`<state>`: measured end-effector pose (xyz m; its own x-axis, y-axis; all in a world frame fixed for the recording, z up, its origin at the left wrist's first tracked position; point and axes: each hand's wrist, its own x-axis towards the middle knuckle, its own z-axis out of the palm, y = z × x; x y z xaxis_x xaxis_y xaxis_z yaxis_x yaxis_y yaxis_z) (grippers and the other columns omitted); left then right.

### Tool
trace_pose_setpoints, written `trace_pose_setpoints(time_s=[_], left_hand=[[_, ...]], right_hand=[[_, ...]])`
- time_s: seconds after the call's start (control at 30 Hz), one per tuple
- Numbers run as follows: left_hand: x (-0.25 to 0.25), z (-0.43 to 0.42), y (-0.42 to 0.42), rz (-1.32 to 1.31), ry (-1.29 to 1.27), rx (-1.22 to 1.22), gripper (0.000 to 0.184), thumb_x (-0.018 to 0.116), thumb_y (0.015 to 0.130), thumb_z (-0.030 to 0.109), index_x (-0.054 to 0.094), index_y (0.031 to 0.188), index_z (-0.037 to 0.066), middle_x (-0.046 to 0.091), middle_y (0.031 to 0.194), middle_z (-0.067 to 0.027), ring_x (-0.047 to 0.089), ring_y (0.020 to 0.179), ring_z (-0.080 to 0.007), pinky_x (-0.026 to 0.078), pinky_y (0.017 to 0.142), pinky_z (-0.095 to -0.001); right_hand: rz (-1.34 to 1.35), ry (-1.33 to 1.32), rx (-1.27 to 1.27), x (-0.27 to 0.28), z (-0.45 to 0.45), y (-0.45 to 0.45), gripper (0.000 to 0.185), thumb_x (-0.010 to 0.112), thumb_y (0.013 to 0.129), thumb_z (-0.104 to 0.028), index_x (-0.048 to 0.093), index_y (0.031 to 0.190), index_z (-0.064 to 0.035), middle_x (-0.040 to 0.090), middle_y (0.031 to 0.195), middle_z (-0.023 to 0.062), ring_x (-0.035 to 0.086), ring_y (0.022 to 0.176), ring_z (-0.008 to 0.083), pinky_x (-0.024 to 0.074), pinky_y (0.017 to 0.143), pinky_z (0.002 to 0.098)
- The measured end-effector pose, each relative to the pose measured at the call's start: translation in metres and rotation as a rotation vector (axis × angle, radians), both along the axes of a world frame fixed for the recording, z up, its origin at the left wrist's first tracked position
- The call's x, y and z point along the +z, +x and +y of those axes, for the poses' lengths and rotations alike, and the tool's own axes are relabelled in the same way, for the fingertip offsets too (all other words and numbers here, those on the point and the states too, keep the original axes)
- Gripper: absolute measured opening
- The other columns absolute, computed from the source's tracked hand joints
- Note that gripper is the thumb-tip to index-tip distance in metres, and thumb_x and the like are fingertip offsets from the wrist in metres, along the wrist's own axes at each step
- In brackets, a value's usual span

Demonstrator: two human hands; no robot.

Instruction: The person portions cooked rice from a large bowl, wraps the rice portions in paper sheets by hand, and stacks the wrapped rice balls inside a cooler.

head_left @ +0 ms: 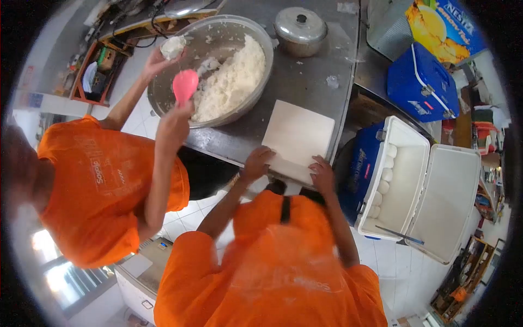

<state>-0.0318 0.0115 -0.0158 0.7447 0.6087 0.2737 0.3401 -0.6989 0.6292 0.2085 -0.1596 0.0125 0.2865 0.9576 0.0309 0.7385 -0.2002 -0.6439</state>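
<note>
A white square stack [299, 133], perhaps of paper sheets, lies at the near edge of the metal table [321, 71]. My left hand [258, 163] grips its near left corner, with the fingers bent over the edge. On the near right corner is my right hand [322, 175], its fingertips pressed on the top and side. What lies under the stack is hidden. To the left, a large metal basin [261, 32] holds white rice-like food [234, 82].
A co-worker in orange [109, 180] stands at left with a pink scoop [186, 86] and a white lump [172, 48]. A lidded pot [300, 32] is at the back. At right are an open cooler [411, 180] with several white balls and a closed blue cooler [422, 82].
</note>
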Motion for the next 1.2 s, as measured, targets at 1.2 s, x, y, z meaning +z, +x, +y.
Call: trace_pose_setpoints(time_s=[1.2], left_hand=[[0.038, 0.040, 0.044, -0.023, -0.679, 0.416, 0.015, 0.068, 0.083, 0.019, 0.073, 0.086, 0.005, 0.070, 0.089, -0.0111, 0.065, 0.089, -0.0261, 0.048, 0.085, -0.0364]], right_hand=[[0.437, -0.191, -0.342, 0.020, 0.044, 0.044, 0.028, 0.069, 0.085, -0.027, 0.071, 0.088, 0.0001, 0.069, 0.079, 0.0131, 0.065, 0.076, 0.0219, 0.0490, 0.071, 0.0342]])
